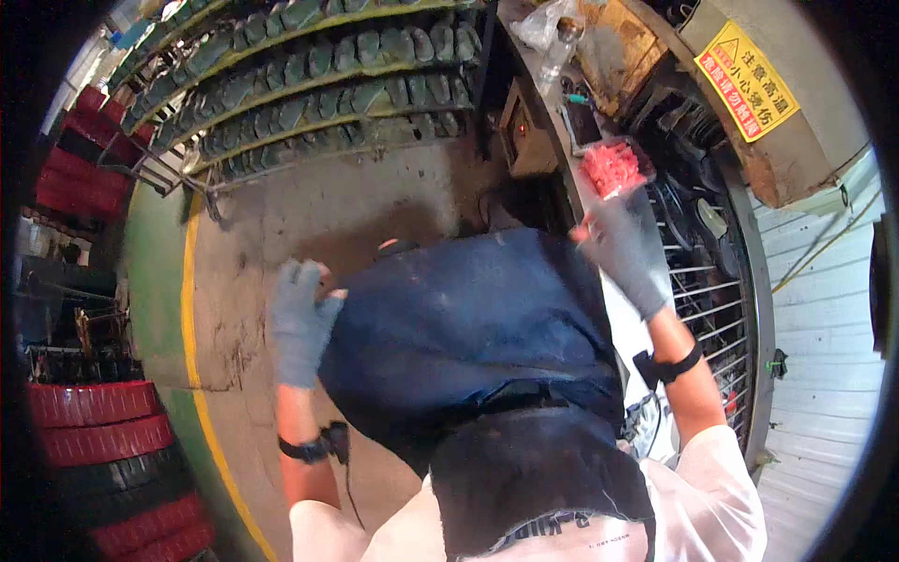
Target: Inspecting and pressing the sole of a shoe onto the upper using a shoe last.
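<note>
Workshop shelves (375, 114) are carrying rows of dark green shapes (370, 49) at the far side. Pink pieces (613, 169) are sitting heaped in a clear tray (650, 176) on the counter (624, 323), to my right. I'm holding my gloved right hand (626, 251) just this side of them; fingertips are blurred, can't tell if it's gripping anything. A dark flat item (582, 122) is lying past the tray, a clear plastic bag (541, 30) farther up. Barred rack (707, 323) is running along the right; yellow-and-red warning label (747, 80) is showing on a metal housing (815, 80). My gloved left hand (302, 323) is hovering beside my dark blue apron (468, 304), thumb and fingers apart. Red and black stacks (98, 412) are standing far left.
</note>
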`<state>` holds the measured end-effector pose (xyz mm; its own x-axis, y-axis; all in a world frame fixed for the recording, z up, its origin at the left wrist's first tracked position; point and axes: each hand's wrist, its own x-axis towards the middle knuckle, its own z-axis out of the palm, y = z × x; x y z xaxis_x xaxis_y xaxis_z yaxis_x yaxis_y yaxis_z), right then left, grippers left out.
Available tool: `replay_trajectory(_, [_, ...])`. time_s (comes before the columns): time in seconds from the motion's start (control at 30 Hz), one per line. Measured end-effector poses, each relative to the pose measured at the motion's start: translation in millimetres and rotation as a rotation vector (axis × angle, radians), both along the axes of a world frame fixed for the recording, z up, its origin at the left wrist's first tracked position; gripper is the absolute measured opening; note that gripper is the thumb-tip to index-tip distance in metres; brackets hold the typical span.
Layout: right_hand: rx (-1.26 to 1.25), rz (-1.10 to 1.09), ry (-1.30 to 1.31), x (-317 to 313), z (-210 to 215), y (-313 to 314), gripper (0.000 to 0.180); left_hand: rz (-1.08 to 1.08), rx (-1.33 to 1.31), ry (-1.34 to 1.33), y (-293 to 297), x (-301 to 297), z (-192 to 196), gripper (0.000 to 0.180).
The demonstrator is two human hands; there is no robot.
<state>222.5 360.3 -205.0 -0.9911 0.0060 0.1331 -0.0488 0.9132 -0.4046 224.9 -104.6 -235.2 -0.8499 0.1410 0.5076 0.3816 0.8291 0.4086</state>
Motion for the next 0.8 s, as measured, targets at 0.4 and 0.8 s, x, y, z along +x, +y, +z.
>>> replay_trajectory(0.4, [0.142,0.347,-0.389,89,-55,-1,0.031,-0.525,0.094,-0.739,76,56,-27,0.032])
replay_trajectory(0.8, [-0.429,-0.072,-0.350,95,-41,45,0.038,-0.198,0.393,-0.299,79,40,-47,0.028])
